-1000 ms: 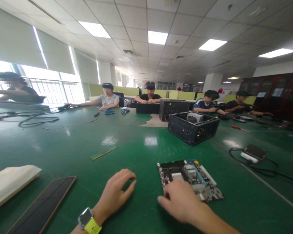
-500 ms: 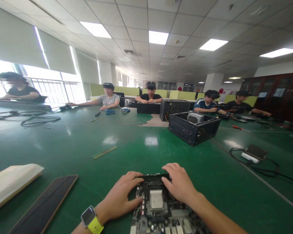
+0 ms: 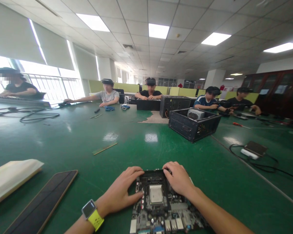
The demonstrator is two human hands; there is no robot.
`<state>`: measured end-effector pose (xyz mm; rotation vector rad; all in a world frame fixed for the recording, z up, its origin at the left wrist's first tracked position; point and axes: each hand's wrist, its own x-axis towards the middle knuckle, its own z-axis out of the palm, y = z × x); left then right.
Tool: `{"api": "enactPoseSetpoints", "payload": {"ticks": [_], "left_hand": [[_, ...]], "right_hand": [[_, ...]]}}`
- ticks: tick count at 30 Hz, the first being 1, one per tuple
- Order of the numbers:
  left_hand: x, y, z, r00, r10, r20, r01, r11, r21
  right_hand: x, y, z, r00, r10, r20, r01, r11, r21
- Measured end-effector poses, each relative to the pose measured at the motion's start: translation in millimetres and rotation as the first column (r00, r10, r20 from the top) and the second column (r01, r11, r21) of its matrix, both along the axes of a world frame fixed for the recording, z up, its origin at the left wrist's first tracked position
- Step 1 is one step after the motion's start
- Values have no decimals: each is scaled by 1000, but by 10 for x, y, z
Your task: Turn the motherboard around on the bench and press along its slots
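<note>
A motherboard (image 3: 146,213) lies flat on the green table in front of me, its port side toward me. A silver processor (image 3: 156,194) sits in its socket. My left hand (image 3: 120,188), with a yellow-strapped watch on the wrist, grips the far left corner; its fingers reach the far edge and its thumb rests along the left side. At the far right corner my right hand (image 3: 180,178) holds the board, fingertips curled over the edge by the black memory slots. Some undersides of the fingers are hidden. Beyond the board lies a memory stick (image 3: 104,149).
A dark phone-like slab (image 3: 42,201) and a pale padded packet (image 3: 13,178) lie at left. Farther off stands an open black computer case (image 3: 183,128). A cabled adapter (image 3: 255,149) and a screwdriver (image 3: 238,124) lie right. Several people sit across the table.
My view has tilted slightly down, showing more of the motherboard's near side. Both hands keep almost the same place on the board; the right fingertips sit slightly more over its far edge.
</note>
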<state>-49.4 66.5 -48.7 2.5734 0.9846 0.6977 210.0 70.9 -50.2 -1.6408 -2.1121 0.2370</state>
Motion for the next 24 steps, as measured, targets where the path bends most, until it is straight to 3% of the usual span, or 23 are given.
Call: {"api": "enactPoseSetpoints", "payload": {"ticks": [4,8,11,14,17,19,21,24], "left_hand": [[2,1,5,1000,10,1,-10,1000,-17],[-17,6,-12,1000,16,23,-15,999,-35],[-33,18,-36,998,30,46,-28,998,-51],[-41,40,-57,996,54,66,-52,998,-40],[-42,65,-67,990,111,83,-111,994,-3],[-45,78,-69,984,152,93,-155,988,22],[-53,84,-69,980,176,96,-180,983,36],[-70,82,-68,980,180,90,-184,982,43]], "right_hand": [[-7,11,-9,1000,-24,9,25,1000,-11],[-146,-190,175,997,-64,46,59,993,99],[-398,-503,256,994,85,70,-96,980,174],[-721,-766,44,938,304,164,-339,903,265],[-986,-858,-349,919,275,284,-389,755,528],[-1071,-852,-529,932,231,281,-359,705,612],[-1075,-836,-558,935,226,274,-348,732,585],[-972,-832,-365,918,252,307,-368,828,422]]}}
